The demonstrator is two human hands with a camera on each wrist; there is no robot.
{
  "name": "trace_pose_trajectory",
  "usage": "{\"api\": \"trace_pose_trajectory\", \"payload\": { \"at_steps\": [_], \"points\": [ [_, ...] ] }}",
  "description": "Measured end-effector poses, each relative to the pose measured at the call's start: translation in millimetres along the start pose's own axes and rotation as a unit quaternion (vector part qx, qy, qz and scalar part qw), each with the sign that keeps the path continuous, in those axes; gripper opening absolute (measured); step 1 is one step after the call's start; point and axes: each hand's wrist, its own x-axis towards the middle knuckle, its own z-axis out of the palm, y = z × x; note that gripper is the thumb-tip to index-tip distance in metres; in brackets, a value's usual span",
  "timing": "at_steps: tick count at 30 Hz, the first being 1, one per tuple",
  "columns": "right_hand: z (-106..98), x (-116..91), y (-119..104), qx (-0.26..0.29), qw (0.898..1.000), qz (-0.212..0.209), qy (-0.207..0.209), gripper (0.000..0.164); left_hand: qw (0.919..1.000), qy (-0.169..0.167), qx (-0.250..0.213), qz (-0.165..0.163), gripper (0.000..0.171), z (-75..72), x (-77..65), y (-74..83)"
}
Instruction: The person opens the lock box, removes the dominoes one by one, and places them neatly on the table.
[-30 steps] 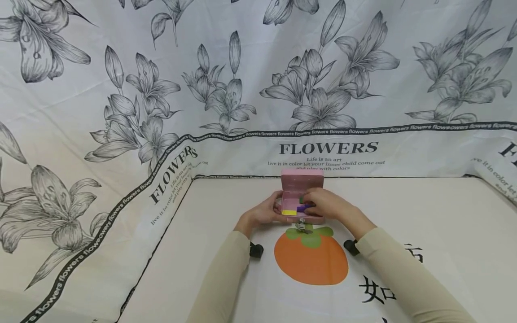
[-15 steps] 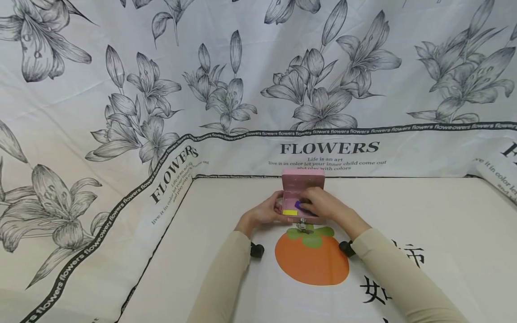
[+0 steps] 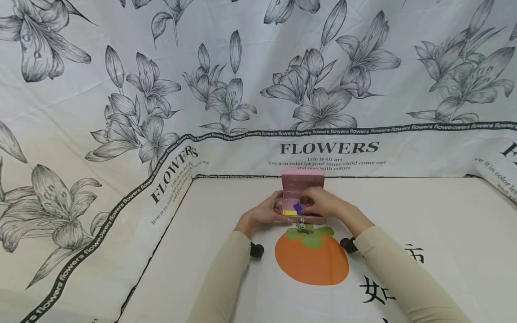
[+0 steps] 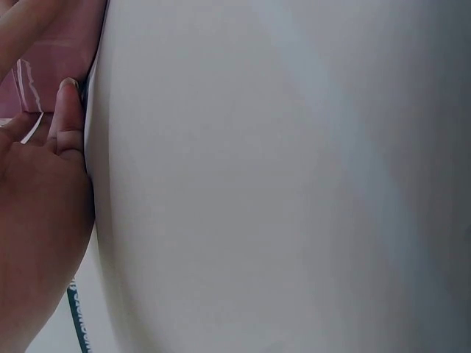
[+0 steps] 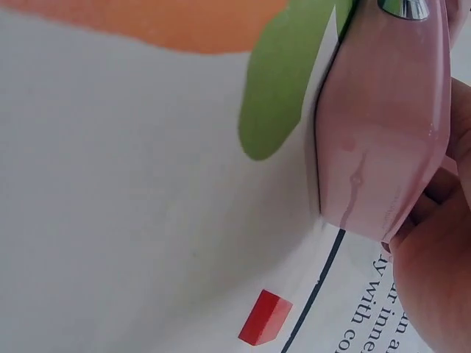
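Observation:
A pink metal box (image 3: pixel 303 178) with a clasp on its front stands with its lid raised in the head view. My left hand (image 3: pixel 265 210) grips the box's left side; in the left wrist view, the left hand (image 4: pixel 44 191) has its fingers against the pink wall. Inside the box lies a yellow block (image 3: pixel 289 213) along the front left. My right hand (image 3: pixel 321 202) reaches into the box, its fingers pinching a tilted purple block (image 3: pixel 297 207). In the right wrist view, the right hand (image 5: pixel 438 257) is partly hidden behind the box.
A red block (image 5: pixel 265 318) lies on the white tablecloth near the box's right side in the right wrist view. The cloth carries an orange persimmon print (image 3: pixel 311 260). A flower-printed curtain (image 3: pixel 331 98) rises close behind the box.
The purple block has tilted from lying flat beside the yellow one, in my right fingers. A green piece seen by those fingers earlier is out of sight. My left hand stays put.

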Motion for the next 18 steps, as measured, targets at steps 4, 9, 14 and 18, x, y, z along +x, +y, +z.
{"api": "trace_pose_trajectory", "payload": {
  "at_steps": [4,9,14,18],
  "points": [
    [-0.9,-0.1,0.7,-0.004,1.0,-0.011,-0.011,0.028,1.0,-0.002,-0.002,-0.001,0.1,0.7,-1.0,1.2],
    [-1.5,-0.5,-0.3,-0.029,0.999,-0.038,-0.01,0.036,0.9997,-0.008,-0.024,0.005,0.1,1.3,-1.5,1.9],
    [-0.8,0.9,-1.4,-0.043,0.997,-0.055,-0.016,0.036,0.9998,-0.008,-0.017,0.008,0.099,1.3,-1.7,2.6],
    [-0.2,2.2,-4.7,-0.047,0.997,-0.056,-0.025,0.034,0.9999,-0.008,-0.012,0.007,0.099,1.1,-2.1,2.0]
  ]
}}
